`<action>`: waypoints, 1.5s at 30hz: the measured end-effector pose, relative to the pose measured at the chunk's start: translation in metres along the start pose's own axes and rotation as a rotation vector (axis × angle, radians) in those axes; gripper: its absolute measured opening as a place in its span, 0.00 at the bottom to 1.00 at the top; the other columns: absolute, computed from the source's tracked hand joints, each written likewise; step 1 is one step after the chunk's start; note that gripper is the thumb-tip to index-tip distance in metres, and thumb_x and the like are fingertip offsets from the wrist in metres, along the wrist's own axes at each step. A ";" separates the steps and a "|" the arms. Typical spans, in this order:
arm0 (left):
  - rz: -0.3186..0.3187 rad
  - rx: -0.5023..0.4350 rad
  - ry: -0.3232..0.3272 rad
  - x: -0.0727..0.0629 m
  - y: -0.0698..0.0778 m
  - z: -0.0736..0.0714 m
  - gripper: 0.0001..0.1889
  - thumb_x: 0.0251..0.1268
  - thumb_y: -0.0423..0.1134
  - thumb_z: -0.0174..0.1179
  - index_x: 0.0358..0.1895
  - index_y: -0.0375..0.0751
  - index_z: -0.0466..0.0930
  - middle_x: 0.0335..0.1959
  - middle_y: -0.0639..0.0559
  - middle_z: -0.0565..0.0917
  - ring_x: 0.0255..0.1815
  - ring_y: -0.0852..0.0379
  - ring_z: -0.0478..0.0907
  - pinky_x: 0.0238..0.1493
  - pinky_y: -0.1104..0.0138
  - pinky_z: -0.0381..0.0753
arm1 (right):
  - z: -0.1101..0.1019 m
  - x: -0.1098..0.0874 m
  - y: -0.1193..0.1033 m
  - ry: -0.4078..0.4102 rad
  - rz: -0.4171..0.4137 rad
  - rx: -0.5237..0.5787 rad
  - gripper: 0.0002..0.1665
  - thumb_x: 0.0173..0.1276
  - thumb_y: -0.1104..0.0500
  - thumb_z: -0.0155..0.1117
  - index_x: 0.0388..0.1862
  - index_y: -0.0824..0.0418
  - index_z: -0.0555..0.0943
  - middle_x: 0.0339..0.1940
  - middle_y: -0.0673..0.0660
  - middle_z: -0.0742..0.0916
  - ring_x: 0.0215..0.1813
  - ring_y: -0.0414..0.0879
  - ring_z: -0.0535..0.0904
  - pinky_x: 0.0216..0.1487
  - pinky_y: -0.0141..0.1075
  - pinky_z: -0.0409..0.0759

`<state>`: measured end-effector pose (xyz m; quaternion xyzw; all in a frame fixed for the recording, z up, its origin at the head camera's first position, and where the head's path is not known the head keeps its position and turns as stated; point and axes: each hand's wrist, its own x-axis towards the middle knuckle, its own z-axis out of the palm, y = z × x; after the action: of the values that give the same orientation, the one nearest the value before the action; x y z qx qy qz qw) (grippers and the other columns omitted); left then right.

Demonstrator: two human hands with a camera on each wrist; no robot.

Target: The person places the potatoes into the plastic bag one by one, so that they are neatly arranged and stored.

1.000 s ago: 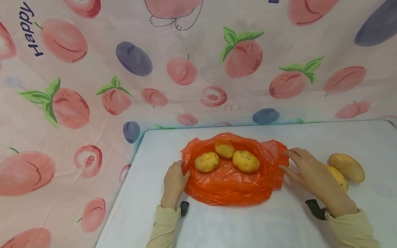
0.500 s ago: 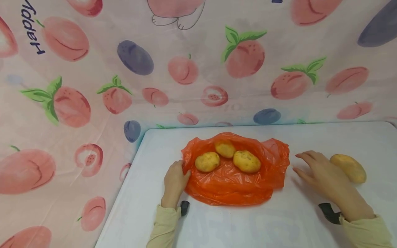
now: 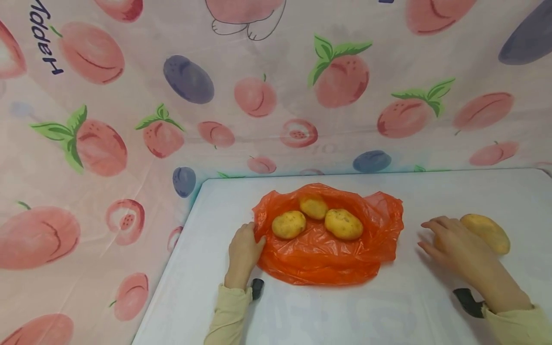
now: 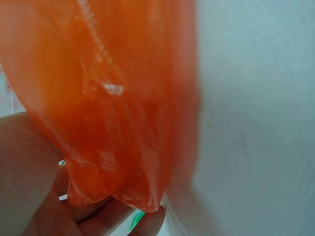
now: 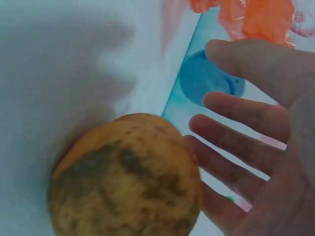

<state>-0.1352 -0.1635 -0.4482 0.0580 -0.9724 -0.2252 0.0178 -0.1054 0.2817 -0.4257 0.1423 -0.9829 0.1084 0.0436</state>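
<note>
An orange plastic bag (image 3: 319, 268) lies spread with its mouth facing up. Three potatoes rest in it: a left one (image 3: 288, 225), a back one (image 3: 314, 207) and a right one (image 3: 343, 224). My left hand (image 3: 243, 249) holds the bag's left edge; in the left wrist view the thin plastic (image 4: 113, 147) covers part of the fingers. Over to the right, my right hand (image 3: 463, 251) hovers with extended fingers above a potato it mostly hides. In the right wrist view that hand (image 5: 256, 142) is beside a dark-blotched potato (image 5: 128, 182), not gripping it.
Another potato (image 3: 487, 234) lies just beyond my right hand. Everything stands on a white table (image 3: 327, 316). A fruit-printed cloth (image 3: 276, 62) rises along the back and left side. Black wrist pieces (image 3: 257, 289) show at both wrists.
My right hand has moved right, away from the bag's right edge, and now covers most of the nearer loose potato. My left hand and the bag have stayed in place.
</note>
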 end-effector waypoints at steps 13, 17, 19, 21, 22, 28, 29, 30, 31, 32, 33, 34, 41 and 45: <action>-0.009 -0.006 -0.006 0.000 0.000 0.000 0.25 0.65 0.42 0.66 0.62 0.34 0.75 0.50 0.41 0.82 0.47 0.46 0.78 0.56 0.51 0.81 | 0.005 -0.006 0.006 -0.020 0.002 -0.018 0.26 0.55 0.53 0.77 0.46 0.70 0.83 0.49 0.70 0.82 0.51 0.66 0.75 0.57 0.65 0.72; -0.003 -0.007 0.000 -0.001 0.000 0.000 0.24 0.65 0.42 0.66 0.61 0.34 0.76 0.49 0.41 0.82 0.46 0.46 0.78 0.55 0.52 0.82 | 0.005 -0.009 0.007 0.000 0.004 -0.028 0.28 0.52 0.53 0.79 0.46 0.69 0.83 0.49 0.70 0.82 0.52 0.66 0.74 0.57 0.65 0.71; 0.003 -0.005 0.007 -0.001 0.000 0.000 0.24 0.65 0.42 0.66 0.61 0.34 0.76 0.48 0.41 0.82 0.46 0.46 0.78 0.55 0.52 0.82 | 0.005 -0.010 0.008 0.007 0.008 -0.039 0.28 0.51 0.53 0.80 0.46 0.69 0.83 0.48 0.70 0.83 0.51 0.65 0.73 0.56 0.64 0.72; 0.008 -0.005 0.012 -0.001 0.000 0.000 0.24 0.65 0.42 0.66 0.60 0.33 0.76 0.48 0.41 0.82 0.46 0.46 0.78 0.54 0.52 0.82 | 0.005 -0.011 0.008 -0.007 0.021 -0.050 0.28 0.50 0.53 0.80 0.46 0.69 0.83 0.49 0.70 0.83 0.51 0.65 0.73 0.55 0.63 0.74; 0.011 -0.005 0.015 -0.001 0.000 0.000 0.24 0.65 0.41 0.66 0.60 0.33 0.76 0.48 0.41 0.82 0.46 0.46 0.78 0.54 0.52 0.82 | 0.005 -0.011 0.008 -0.026 0.034 -0.053 0.29 0.50 0.53 0.80 0.47 0.69 0.83 0.49 0.70 0.82 0.51 0.65 0.73 0.54 0.63 0.75; 0.014 -0.011 0.017 -0.001 0.000 0.001 0.24 0.65 0.41 0.66 0.60 0.33 0.76 0.48 0.41 0.82 0.46 0.45 0.78 0.54 0.52 0.82 | 0.006 -0.013 0.011 -0.044 0.047 -0.053 0.32 0.48 0.55 0.82 0.49 0.70 0.82 0.51 0.71 0.81 0.53 0.66 0.71 0.55 0.64 0.74; 0.014 -0.011 0.017 -0.001 0.000 0.001 0.24 0.65 0.41 0.66 0.61 0.33 0.76 0.48 0.41 0.82 0.47 0.45 0.78 0.54 0.52 0.82 | 0.006 -0.013 0.012 -0.035 0.042 -0.051 0.32 0.47 0.56 0.82 0.49 0.70 0.82 0.51 0.71 0.81 0.53 0.66 0.71 0.55 0.64 0.74; 0.014 -0.013 0.017 -0.001 0.000 0.001 0.24 0.65 0.41 0.66 0.61 0.33 0.76 0.48 0.41 0.82 0.46 0.45 0.78 0.54 0.52 0.82 | 0.007 -0.014 0.012 -0.025 0.036 -0.048 0.32 0.47 0.57 0.82 0.49 0.70 0.82 0.51 0.71 0.81 0.53 0.66 0.71 0.55 0.64 0.74; 0.015 -0.012 0.018 -0.001 0.000 0.001 0.24 0.65 0.41 0.66 0.60 0.33 0.76 0.48 0.41 0.82 0.47 0.45 0.78 0.54 0.52 0.82 | 0.007 -0.014 0.012 -0.015 0.030 -0.047 0.32 0.47 0.58 0.82 0.49 0.71 0.82 0.51 0.71 0.81 0.53 0.66 0.71 0.55 0.64 0.74; 0.015 -0.012 0.019 -0.001 0.000 0.000 0.24 0.65 0.41 0.66 0.60 0.33 0.76 0.48 0.41 0.82 0.47 0.45 0.78 0.54 0.52 0.82 | 0.008 -0.014 0.013 -0.009 0.026 -0.048 0.31 0.47 0.58 0.82 0.49 0.71 0.82 0.51 0.72 0.80 0.53 0.67 0.71 0.55 0.64 0.74; 0.014 -0.012 0.018 -0.001 0.000 0.000 0.24 0.65 0.41 0.66 0.60 0.33 0.76 0.48 0.41 0.82 0.46 0.45 0.78 0.54 0.52 0.82 | 0.008 -0.014 0.013 -0.006 0.025 -0.048 0.31 0.47 0.59 0.82 0.49 0.72 0.82 0.51 0.72 0.80 0.53 0.67 0.71 0.55 0.64 0.73; 0.014 -0.011 0.017 -0.001 -0.001 0.000 0.24 0.65 0.41 0.66 0.60 0.33 0.76 0.48 0.41 0.82 0.46 0.45 0.78 0.54 0.52 0.82 | 0.009 -0.015 0.013 -0.002 0.025 -0.048 0.30 0.47 0.59 0.81 0.48 0.72 0.82 0.51 0.72 0.80 0.53 0.67 0.72 0.55 0.65 0.73; 0.010 -0.003 0.009 -0.001 0.000 0.000 0.24 0.65 0.42 0.66 0.60 0.33 0.76 0.48 0.40 0.82 0.46 0.45 0.78 0.54 0.52 0.82 | 0.011 -0.017 0.014 0.014 0.012 -0.047 0.30 0.45 0.61 0.82 0.46 0.73 0.83 0.51 0.75 0.80 0.53 0.70 0.71 0.56 0.65 0.72; 0.011 -0.004 0.014 -0.001 0.000 0.001 0.24 0.64 0.42 0.66 0.60 0.33 0.76 0.46 0.41 0.82 0.45 0.46 0.78 0.53 0.52 0.82 | 0.011 -0.017 0.013 0.029 0.004 -0.049 0.29 0.44 0.63 0.82 0.45 0.74 0.83 0.50 0.74 0.80 0.52 0.69 0.72 0.55 0.64 0.73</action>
<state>-0.1341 -0.1632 -0.4489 0.0542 -0.9722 -0.2265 0.0259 -0.0932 0.2964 -0.4411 0.1378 -0.9848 0.0866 0.0611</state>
